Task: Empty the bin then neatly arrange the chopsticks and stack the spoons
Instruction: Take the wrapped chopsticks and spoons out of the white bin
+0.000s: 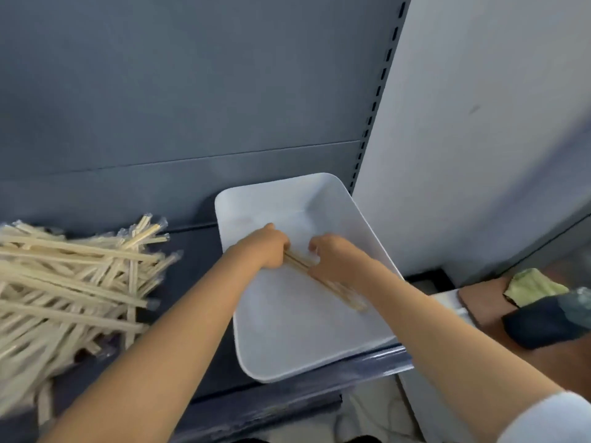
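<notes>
Bin: white plastic bin (361, 215), standing on a dark shelf (192, 266), its near edge over the shelf front.
Left hand: left hand (265, 247) inside the bin, fingers curled round the far end of a small chopstick bundle (347, 297).
Right hand: right hand (335, 257) inside the bin, just beside the left one, gripping the same bundle at its middle.
Bundle: it lies slanted on the bin floor.
Loose pile: wrapped chopsticks (73, 282) heaped left of the bin.
Writing: wrappers too blurred to read.
Right of the bin: a green cloth (531, 284).
</notes>
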